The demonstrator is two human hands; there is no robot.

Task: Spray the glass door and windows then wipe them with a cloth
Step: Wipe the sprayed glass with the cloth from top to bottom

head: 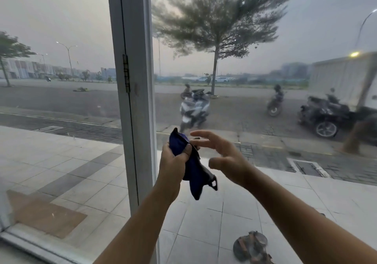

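Note:
A dark blue cloth (194,174) hangs crumpled from my left hand (173,161), which grips its upper part in front of the glass. Just right of the cloth my right hand (222,153) hovers with fingers spread and relaxed, its fingertips close to the cloth's top. Whether they touch it is unclear. The glass door (61,100) fills the left, hinged to a white frame post (132,80). Right of the post is the fixed window pane (265,69). No spray bottle is in view.
A pair of sandals (252,247) lies on the tiled floor outside at the lower right. A brown mat (44,212) shows through the door at lower left. Parked motorbikes (194,108), a tree and a road lie beyond the glass.

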